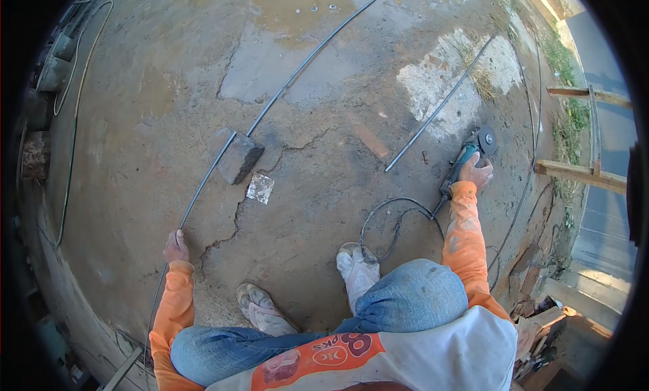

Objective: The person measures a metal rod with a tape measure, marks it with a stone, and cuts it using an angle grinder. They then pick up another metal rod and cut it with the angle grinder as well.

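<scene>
I crouch over cracked concrete ground. My left hand [176, 246] grips a long steel rebar [284, 90] that runs from near my left side far up toward the top middle, resting across a stone block [235, 154]. My right hand [477, 172] reaches out to the right and holds a teal angle grinder [468, 154] lying on the ground, its disc [486, 140] pointing away from me. The grinder's black cable [392, 218] loops on the ground in front of my right shoe [356, 264]. A second, shorter rebar [439, 107] lies just left of the grinder.
A small shiny scrap [260, 187] lies beside the block. Thin wires [534, 120] curve along the right side. Wooden planks [580, 175] stand at the right edge, rubble and bricks [537, 320] at lower right. A green hose [71, 141] and debris line the left edge.
</scene>
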`<state>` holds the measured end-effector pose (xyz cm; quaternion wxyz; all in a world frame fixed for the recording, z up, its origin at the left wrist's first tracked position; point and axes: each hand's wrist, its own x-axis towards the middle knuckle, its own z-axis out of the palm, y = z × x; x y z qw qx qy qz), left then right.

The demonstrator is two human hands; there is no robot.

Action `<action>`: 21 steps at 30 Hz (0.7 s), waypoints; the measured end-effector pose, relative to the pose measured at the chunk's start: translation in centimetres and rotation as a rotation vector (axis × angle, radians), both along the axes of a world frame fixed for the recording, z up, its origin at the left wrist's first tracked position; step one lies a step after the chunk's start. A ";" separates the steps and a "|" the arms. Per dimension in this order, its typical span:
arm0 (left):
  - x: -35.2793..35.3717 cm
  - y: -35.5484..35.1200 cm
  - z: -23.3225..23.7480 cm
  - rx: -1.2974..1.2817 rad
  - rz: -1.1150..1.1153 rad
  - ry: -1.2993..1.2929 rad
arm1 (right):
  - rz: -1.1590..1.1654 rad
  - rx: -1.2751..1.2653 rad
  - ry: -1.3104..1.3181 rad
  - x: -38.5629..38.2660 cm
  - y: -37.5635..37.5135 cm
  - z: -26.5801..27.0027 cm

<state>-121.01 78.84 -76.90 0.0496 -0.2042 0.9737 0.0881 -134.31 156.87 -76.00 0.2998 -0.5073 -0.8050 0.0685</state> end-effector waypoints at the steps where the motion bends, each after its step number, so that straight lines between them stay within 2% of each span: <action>1: -0.1 0.5 0.2 -0.007 0.017 -0.034 | 0.029 -0.008 -0.012 -1.2 -1.6 1.0; 3: 0.0 1.1 0.3 -0.058 0.009 0.012 | 0.479 -0.176 0.254 -4.2 -6.3 2.9; 4: 0.0 1.2 0.3 -0.097 -0.037 0.073 | 0.630 -0.247 0.205 -6.1 -8.7 3.9; 6: 0.2 0.8 0.0 -0.116 -0.018 0.027 | 0.924 -0.341 0.186 -10.8 -13.7 4.5; 8: 0.0 0.9 -0.3 -0.124 -0.010 -0.012 | 1.131 -0.411 -0.106 -15.5 -18.3 5.5; 9: 0.1 1.1 -0.3 -0.127 -0.002 0.013 | 1.219 -0.523 -0.210 -18.2 -20.1 4.7; 10: 0.2 1.3 -0.2 -0.131 0.004 0.038 | 1.258 -0.482 -0.296 -21.1 -21.9 2.5; 11: 0.1 1.7 0.1 -0.135 -0.005 0.039 | 1.246 -0.671 -0.362 -23.7 -23.8 0.4; 12: -0.1 2.3 0.5 -0.132 0.015 0.030 | 1.333 -0.643 -0.477 -25.1 -25.6 0.6; 14: -0.1 2.4 0.3 -0.143 0.021 0.056 | 1.297 -0.544 -0.562 -27.8 -29.8 -0.8; 15: 0.2 2.1 -0.3 -0.153 0.005 0.092 | 1.172 -0.476 -0.532 -29.0 -31.9 -2.5; 17: 0.5 1.7 -0.9 -0.183 0.002 0.099 | 0.957 -0.807 -0.446 -27.5 -34.7 -0.7; 18: 0.6 1.6 -0.9 -0.159 -0.015 0.101 | 0.884 -0.867 -0.404 -27.4 -36.0 -0.8; 19: 0.5 1.5 -0.8 -0.133 -0.027 0.104 | 0.722 -0.839 -0.203 -27.0 -37.6 -2.3; 21: 0.5 1.5 -0.7 -0.156 -0.012 0.080 | 0.606 -0.868 -0.113 -27.9 -38.9 -4.8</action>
